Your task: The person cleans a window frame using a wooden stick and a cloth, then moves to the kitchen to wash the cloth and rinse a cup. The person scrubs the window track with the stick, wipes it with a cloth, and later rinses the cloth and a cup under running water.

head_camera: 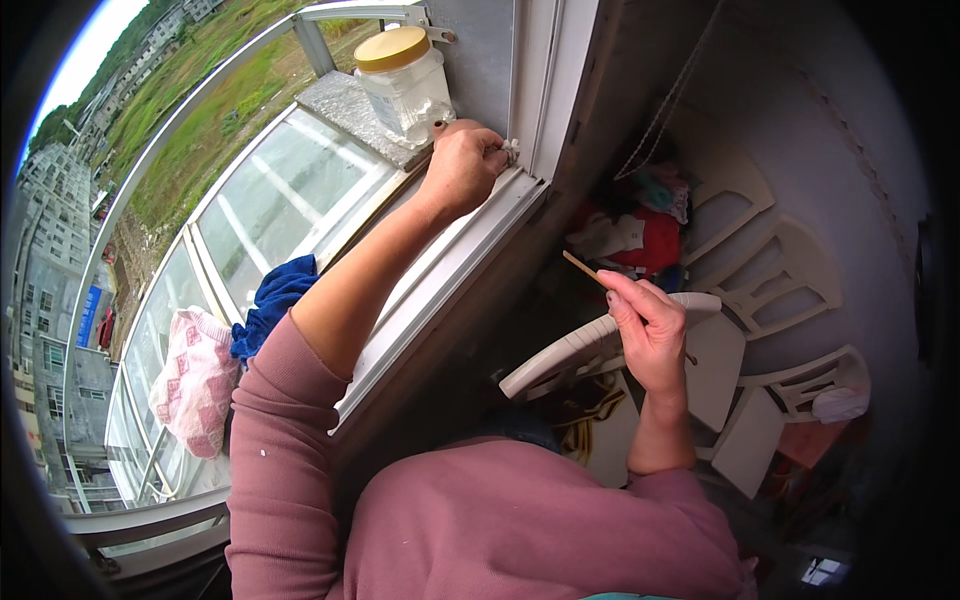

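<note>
My left hand [463, 171] reaches to the corner of the sliding window's white track [442, 289]. Its fingertips pinch a small crumpled greyish scrap [511, 151], perhaps cloth or paper, at the foot of the window frame [551, 82]. Just behind that hand sits a brown, clay-like vessel [459, 127] with a small spout, mostly hidden by the hand. Inside the room, my right hand [646, 322] holds a thin wooden stick [582, 265] like a chopstick between thumb and fingers. One end points up and left, clear of the track.
A clear plastic jar [405, 94] with a yellow lid stands on the outer ledge. A blue cloth [279, 296] and a pink-and-white cloth [196, 375] lie by the outer glass panels [292, 195]. Indoors are several plastic chairs [780, 277], heaped clothes [637, 232] and a hanging chain [675, 86].
</note>
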Demonstrator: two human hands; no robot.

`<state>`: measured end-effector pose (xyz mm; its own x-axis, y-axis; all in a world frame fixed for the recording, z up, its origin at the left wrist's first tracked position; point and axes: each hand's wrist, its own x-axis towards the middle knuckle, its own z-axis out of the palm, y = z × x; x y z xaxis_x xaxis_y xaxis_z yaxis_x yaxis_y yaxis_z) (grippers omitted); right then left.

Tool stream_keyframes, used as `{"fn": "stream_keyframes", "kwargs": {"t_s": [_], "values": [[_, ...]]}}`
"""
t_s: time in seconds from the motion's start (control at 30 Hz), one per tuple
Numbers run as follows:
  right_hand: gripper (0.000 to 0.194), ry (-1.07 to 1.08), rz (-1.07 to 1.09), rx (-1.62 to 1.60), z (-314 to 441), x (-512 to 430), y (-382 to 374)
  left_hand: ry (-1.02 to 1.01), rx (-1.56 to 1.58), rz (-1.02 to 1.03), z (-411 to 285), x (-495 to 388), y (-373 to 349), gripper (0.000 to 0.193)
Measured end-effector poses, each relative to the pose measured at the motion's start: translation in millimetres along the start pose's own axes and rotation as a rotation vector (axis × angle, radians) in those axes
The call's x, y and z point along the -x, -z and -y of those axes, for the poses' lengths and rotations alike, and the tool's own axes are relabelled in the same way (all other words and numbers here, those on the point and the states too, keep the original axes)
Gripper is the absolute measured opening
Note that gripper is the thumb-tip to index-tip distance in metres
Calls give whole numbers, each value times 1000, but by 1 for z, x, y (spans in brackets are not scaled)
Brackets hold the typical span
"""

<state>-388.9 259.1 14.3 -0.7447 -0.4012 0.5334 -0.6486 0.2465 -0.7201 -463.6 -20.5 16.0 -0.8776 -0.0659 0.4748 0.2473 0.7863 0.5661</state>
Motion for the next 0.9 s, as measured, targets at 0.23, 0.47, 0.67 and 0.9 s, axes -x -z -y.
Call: {"fn": "stream_keyframes", "kwargs": {"t_s": [0.23, 0.47, 0.67, 0.9], "values": [[23, 15, 4, -5, -1, -8, 0, 62, -136, 154, -12, 7, -29, 20], [24, -33, 24, 48, -13, -6, 4, -1, -254, 330, -4, 9, -36, 19], [28, 102, 26, 391, -13, -38, 3, 116, -79, 213, 0, 2, -23, 17], [26, 295, 138, 782, -18, -84, -5, 400, 436, 206, -18, 10, 4, 24]]}}
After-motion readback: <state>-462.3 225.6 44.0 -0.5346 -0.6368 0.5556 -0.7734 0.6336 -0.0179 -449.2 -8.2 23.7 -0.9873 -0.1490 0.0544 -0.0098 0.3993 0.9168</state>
